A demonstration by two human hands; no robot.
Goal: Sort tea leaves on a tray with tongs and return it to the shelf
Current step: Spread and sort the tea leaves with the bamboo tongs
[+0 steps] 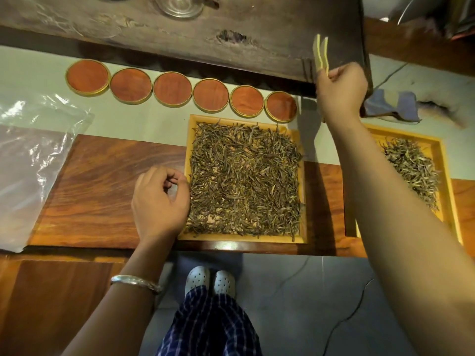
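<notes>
I see the tray [183, 235] of tea leaves [245, 176] at centre. My right hand [340, 92] grips the tongs [320, 53] at 1 o'clock; my left hand [160, 199], loosely curled, holds nothing at the tray's 9 o'clock edge. A nudge there risks spilling leaves.

A single head-worn camera looks steeply down, from close above, on the tray [184, 181] at the table's near edge.
</notes>
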